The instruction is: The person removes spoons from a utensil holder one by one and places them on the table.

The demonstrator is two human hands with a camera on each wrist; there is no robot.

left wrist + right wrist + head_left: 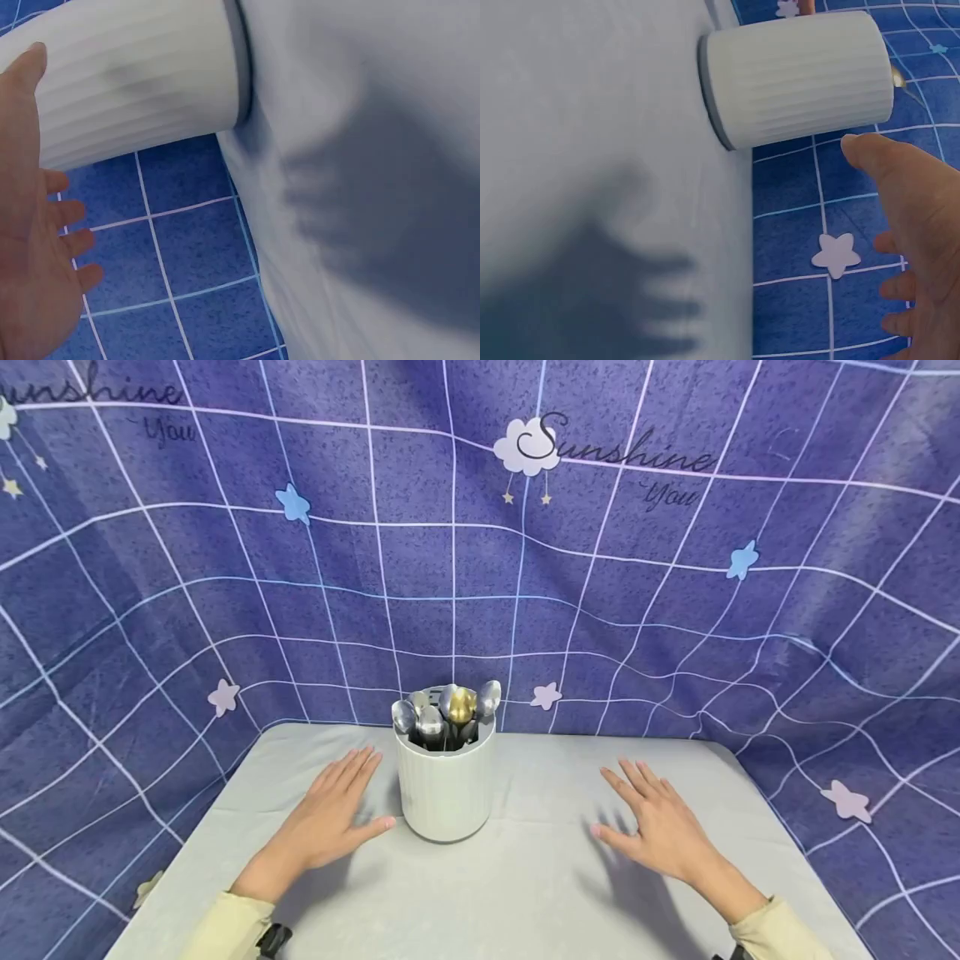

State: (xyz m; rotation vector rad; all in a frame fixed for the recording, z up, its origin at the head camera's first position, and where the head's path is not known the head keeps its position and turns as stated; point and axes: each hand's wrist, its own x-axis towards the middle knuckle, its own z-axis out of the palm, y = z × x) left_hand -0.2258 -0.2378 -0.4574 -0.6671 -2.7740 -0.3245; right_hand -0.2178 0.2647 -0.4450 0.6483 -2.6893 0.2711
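Note:
A white ribbed utensil holder [446, 797] stands upright on the table, left of its middle in the head view. Out of its top stick several silver spoons [402, 717] and one gold spoon [461, 704]; their lower parts are hidden inside. Just left of the holder my left hand [330, 814] hovers over the table, fingers straight, thumb spread toward the holder. Farther off on the right, my right hand [660, 822] is held above the table, fingers spread and holding nothing. Both wrist views show the holder's ribbed side [142, 75] and dark base rim [714, 94].
A pale grey cloth covers the table [540, 877]. Behind it and at both sides hangs a blue curtain [480, 560] with a grid and star pattern. The hands cast shadows on the cloth.

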